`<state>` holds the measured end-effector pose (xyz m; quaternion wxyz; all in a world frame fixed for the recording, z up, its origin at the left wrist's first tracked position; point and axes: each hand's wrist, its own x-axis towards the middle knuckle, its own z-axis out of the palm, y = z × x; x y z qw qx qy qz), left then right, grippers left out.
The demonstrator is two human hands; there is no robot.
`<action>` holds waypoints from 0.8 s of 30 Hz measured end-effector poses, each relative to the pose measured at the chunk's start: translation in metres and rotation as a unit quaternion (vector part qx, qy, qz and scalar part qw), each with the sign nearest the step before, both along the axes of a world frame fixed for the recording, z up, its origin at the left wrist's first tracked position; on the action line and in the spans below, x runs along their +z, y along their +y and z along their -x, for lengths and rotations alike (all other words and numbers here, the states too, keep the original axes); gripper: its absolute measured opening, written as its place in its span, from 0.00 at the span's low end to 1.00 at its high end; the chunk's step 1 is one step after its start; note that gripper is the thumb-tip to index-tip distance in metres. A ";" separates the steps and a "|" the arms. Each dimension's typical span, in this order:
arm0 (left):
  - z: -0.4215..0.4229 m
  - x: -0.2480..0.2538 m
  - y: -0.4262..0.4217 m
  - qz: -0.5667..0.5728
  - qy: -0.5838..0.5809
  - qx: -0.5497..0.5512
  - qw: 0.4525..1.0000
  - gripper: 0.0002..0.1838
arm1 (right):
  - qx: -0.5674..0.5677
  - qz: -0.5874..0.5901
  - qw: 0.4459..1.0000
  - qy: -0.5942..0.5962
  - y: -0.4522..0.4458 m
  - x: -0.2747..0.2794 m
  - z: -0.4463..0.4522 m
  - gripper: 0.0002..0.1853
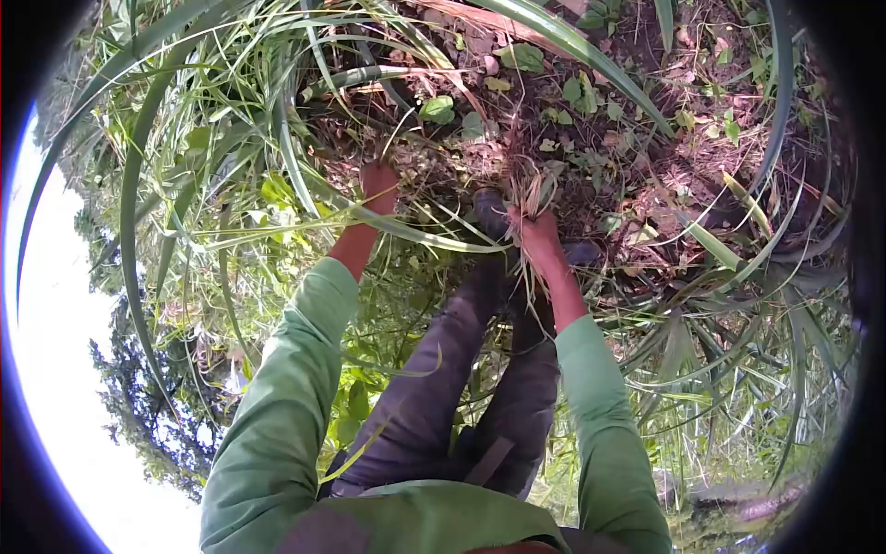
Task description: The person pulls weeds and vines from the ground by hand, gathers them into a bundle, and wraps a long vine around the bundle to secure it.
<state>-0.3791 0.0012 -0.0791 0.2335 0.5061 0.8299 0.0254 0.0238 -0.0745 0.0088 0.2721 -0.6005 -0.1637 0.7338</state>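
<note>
My right hand (537,233) is closed around a bunch of pulled grass (530,192), with pale, dry-looking blades sticking out above the fist and thin strands hanging below it. It is in front of my shoes, over the leaf-littered soil. My left hand (379,181) reaches down to the ground at the edge of the green grass (249,175). Its fingers are hidden, and a thin pale stem rises beside them. A long green blade (415,234) crosses in front of the left wrist and runs toward the right hand.
Bare soil with dead leaves and small seedlings (591,138) spreads ahead and to the right. Long strap-like leaves (600,60) arch over it. More spiky plants (701,346) grow at the right. My dark trousers (425,388) and a shoe (489,209) are between my arms.
</note>
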 end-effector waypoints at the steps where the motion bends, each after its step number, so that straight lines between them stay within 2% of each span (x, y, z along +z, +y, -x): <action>1: -0.039 0.038 -0.004 -0.002 -0.022 -0.032 0.999 0.19 | 0.001 0.004 1.000 -0.003 -0.004 0.002 -0.010 0.13; 3: -0.126 0.125 -0.009 -0.004 -0.070 -0.096 0.993 0.17 | -0.017 0.029 0.998 -0.054 -0.013 0.003 -0.023 0.15; 4: -0.134 0.122 -0.035 -0.009 -0.066 -0.095 0.993 0.17 | 0.007 0.070 0.996 -0.051 -0.017 0.001 -0.031 0.14; 5: -0.138 0.116 -0.047 -0.021 -0.065 -0.100 0.993 0.17 | 0.007 0.063 0.997 -0.049 -0.014 0.006 -0.028 0.14; 7: -0.154 0.131 -0.066 -0.027 -0.092 -0.070 0.993 0.17 | -0.117 0.055 0.990 -0.048 -0.021 0.024 -0.032 0.12; 9: -0.160 0.131 -0.065 -0.035 -0.118 -0.039 0.992 0.17 | -0.096 0.060 0.993 -0.016 -0.028 0.012 -0.037 0.10; 11: -0.150 0.114 -0.064 0.016 -0.032 -0.055 0.998 0.17 | -0.035 0.111 0.993 -0.022 -0.034 0.007 -0.039 0.18; 12: -0.145 0.104 -0.059 -0.030 -0.029 -0.075 0.996 0.16 | -0.050 0.102 0.993 -0.010 -0.036 0.004 -0.038 0.16; 15: -0.138 0.109 -0.022 -0.017 -0.008 -0.108 0.994 0.14 | -0.062 0.079 0.995 -0.007 -0.036 -0.003 -0.038 0.14; 20: -0.098 0.090 0.015 -0.062 0.023 -0.166 0.984 0.11 | -0.124 0.089 0.988 0.027 -0.029 0.006 -0.032 0.09; 22: -0.087 0.088 0.027 -0.086 0.122 -0.178 0.973 0.10 | -0.126 0.088 0.988 0.025 -0.030 0.004 -0.029 0.09; 24: -0.078 0.089 0.039 -0.081 0.117 -0.167 0.976 0.11 | -0.127 0.087 0.988 0.023 -0.030 0.004 -0.027 0.09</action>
